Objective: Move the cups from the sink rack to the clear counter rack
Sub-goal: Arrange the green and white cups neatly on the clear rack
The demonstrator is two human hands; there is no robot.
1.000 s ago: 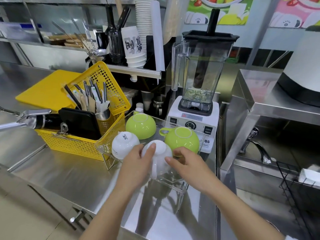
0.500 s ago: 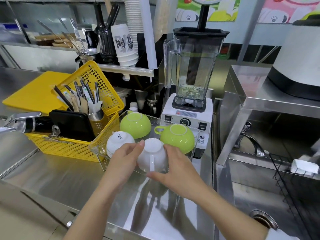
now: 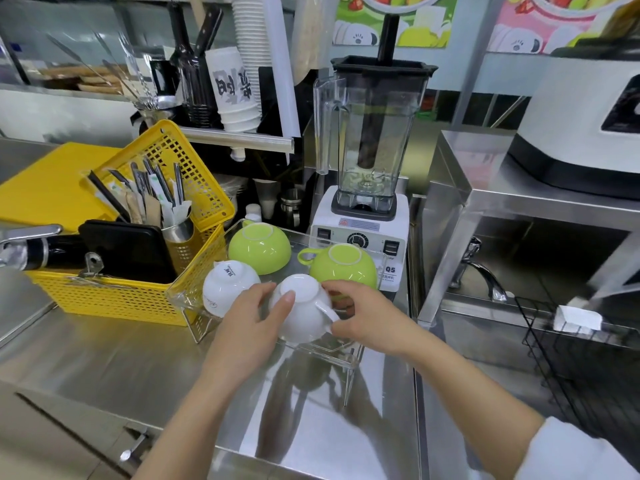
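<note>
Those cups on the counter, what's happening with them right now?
A person is setting a white cup upside down in the clear counter rack. The left hand steadies its side while the right hand is at its handle. Three cups already sit inverted in the rack: another white one and two green cups. A yellow basket stands beside it.

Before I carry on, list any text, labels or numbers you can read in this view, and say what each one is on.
"Q5": on the white blender base, lower right corner, partly behind the clear counter rack.
Large black characters on the stack of paper cups: stylised, not readable.
Small dark print on the left white cup: too small to read.
Label strip on the blender base above the dial: too blurred to read.
Wall posters: pictures only, no readable words.
</note>
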